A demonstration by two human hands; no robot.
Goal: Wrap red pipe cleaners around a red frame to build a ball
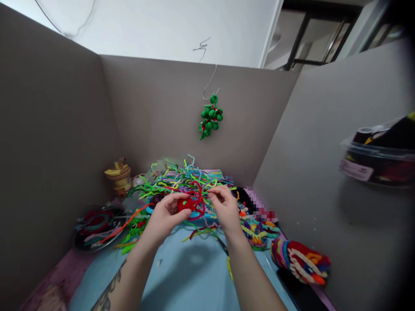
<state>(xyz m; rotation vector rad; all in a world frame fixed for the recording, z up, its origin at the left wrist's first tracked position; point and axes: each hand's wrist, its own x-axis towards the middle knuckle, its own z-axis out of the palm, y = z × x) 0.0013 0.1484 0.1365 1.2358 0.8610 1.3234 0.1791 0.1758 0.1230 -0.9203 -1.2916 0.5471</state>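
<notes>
My left hand [164, 217] grips a round red yarn piece [183, 204] with a small green spot, between thumb and fingers. Loose red yarn strands [202, 206] loop out from its right side towards my right hand [227, 211]. The right thumb and fingertips are pinched together beside those loops; whatever they hold is too small to make out. Behind both hands lies a heap of cut, many-coloured yarn strands [181, 175]. Close to my right wrist are scissors with yellow handles [230, 270], partly hidden by the forearm.
Grey panels [155, 112] enclose three sides. A green-and-red yarn ornament [211, 116] hangs from a wire. Left stand a round tray of yarn [78, 242] and a tan container [118, 178]. To the right are a striped yarn piece [301, 261] and a clear tub [378, 153] on the panel.
</notes>
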